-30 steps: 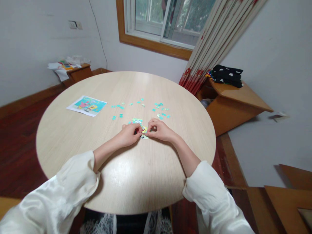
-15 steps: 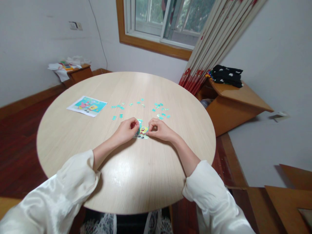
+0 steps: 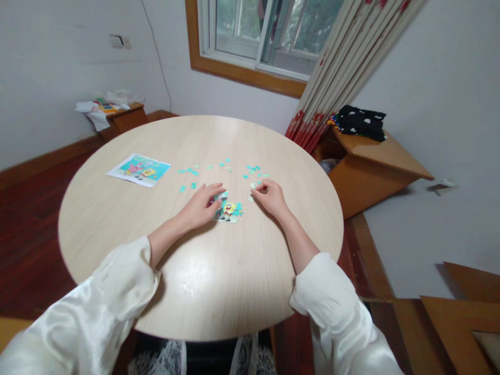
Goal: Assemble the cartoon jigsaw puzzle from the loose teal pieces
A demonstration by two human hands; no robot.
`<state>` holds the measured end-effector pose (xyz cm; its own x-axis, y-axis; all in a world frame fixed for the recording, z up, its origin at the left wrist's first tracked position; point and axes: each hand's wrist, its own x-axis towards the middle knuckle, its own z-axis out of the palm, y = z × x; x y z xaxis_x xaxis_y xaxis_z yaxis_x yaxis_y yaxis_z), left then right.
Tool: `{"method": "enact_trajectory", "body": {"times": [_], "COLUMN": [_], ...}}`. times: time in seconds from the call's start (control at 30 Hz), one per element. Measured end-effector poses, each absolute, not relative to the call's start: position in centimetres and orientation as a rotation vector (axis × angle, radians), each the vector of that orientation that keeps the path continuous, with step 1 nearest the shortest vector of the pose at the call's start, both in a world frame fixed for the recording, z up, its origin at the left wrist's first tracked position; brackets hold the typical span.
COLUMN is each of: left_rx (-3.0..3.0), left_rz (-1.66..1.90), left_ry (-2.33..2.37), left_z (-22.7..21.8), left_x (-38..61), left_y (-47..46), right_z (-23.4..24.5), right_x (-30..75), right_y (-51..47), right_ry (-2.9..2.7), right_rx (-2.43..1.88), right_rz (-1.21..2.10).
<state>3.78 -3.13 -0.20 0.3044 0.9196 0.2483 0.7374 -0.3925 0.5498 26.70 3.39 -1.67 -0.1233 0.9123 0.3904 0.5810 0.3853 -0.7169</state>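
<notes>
Partial puzzle (image 3: 229, 209): laid on counter (image 3: 195, 297), best steadied by left grip (image 3: 202, 204), loosely spread over its left. Right grip (image 3: 272, 198): set at pale piece (image 3: 250, 199); closure cannot be told. Flat alignment is advised.

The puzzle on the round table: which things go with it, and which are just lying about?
Goes with it: joined pieces; loose pieces; probably the printed picture, with its similar yellow figure.

Seems just lying about: black patterned cloth; white papers.

no legible txt, lbls, brands, nos. or signs anywhere in view
</notes>
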Motion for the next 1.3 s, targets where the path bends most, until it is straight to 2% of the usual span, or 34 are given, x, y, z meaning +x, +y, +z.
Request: {"method": "enact_trajectory", "body": {"times": [0.17, 0.4, 0.77, 1.3], "left_rx": [2.512, 2.547, 2.528, 2.523], "left_rz": [0.378, 0.085, 0.225, 0.243], "left_ry": [1.550, 1.648, 1.648, 1.673], "left_z": [-0.2, -1.2, -2.1, -1.5], "left_x": [4.9, 6.1, 6.0, 6.3], "left_y": [-4.4, -5.0, -4.9, -5.3], "right_z": [-2.2, -2.6, -2.4, -2.6], "right_x": [27.2, 27.3, 27.4, 27.5], "right_y": [4.1, 4.1, 4.1, 4.6], "right_ry": [-1.735, -1.735, -1.720, -1.678], "right_rx": [-1.332, -1.362, -1.382, -1.407], "right_rz": [0.460, 0.441, 0.455, 0.512]}}
